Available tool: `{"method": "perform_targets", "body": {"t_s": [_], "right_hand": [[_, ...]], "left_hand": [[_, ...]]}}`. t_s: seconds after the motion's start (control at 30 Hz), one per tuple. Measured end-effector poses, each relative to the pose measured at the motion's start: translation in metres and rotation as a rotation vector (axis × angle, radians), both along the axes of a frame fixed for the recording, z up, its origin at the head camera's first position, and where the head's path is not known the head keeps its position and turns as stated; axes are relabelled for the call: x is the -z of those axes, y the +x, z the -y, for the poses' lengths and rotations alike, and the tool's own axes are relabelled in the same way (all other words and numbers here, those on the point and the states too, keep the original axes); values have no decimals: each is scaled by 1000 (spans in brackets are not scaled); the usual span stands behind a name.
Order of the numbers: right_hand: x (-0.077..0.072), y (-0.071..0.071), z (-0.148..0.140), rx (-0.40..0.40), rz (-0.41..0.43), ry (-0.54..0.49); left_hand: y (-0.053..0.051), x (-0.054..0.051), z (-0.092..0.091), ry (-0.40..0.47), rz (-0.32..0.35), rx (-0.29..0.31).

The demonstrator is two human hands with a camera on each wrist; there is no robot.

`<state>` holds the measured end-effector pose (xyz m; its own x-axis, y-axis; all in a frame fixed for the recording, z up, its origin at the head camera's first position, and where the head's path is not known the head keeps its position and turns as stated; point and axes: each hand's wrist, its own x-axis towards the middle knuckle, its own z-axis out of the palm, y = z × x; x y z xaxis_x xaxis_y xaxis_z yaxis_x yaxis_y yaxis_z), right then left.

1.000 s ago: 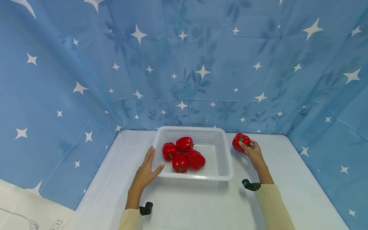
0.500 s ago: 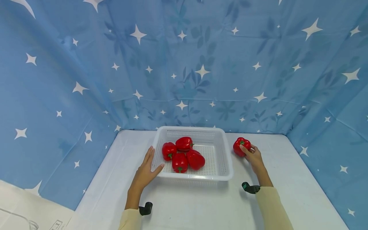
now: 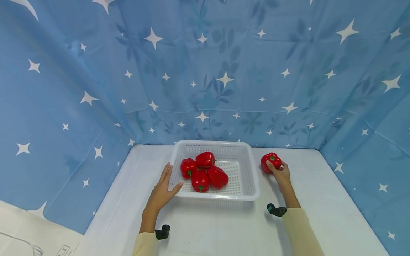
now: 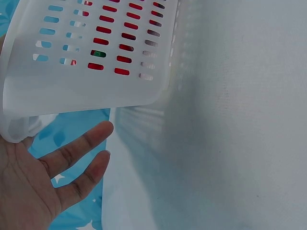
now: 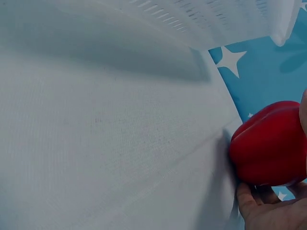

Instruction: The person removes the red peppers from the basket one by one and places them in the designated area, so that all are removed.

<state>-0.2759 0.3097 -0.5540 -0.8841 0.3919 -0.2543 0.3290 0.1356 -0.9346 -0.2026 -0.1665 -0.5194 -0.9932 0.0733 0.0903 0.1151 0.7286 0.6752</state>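
The held pepper (image 3: 271,158) was just right of the basket (image 3: 246,170), beside its far half, with the right hand (image 3: 282,175) clamped on it: the thumb pressed the near upper side by the green stem, and the fingers curled round the side away from the basket. In the right wrist view some fingertips sat low against the pepper, close to the bench (image 3: 208,227); whether the pepper itself touched down could not be told. So smooth and shiny a skin probably called for fingers well round the body and an even, moderate pressure, since a hard pinch at the tips could have made it roll or slip. Keeping the thumb beside the stem rather than on it seemed wise. The left hand (image 3: 161,193) lay at the basket's near left corner, its fingers straight and apart along the left side and its thumb over the near rim, a sound place for steadying. Light contact there would likely have been enough; a heavy push risked tilting or sliding the basket. Four peppers (image 3: 200,180) lay bunched inside the basket, mostly left of its middle, and a jolt to its rim might have set them rolling.
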Motion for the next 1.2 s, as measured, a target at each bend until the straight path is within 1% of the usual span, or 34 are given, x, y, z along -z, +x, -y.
{"method": "perform_targets", "body": {"t_s": [0.4,0.67,1.0,1.2], "right_hand": [[-2,1,9,4,-16,46],[-2,3,11,-1,-46,54],[-2,2,17,16,-33,91],[-4,4,19,19,-47,104]], "left_hand": [[1,1,0,16,5,-4],[1,-1,-1,4,9,-14],[-1,0,-1,8,-30,-4],[0,0,-1,20,-2,-5]]}}
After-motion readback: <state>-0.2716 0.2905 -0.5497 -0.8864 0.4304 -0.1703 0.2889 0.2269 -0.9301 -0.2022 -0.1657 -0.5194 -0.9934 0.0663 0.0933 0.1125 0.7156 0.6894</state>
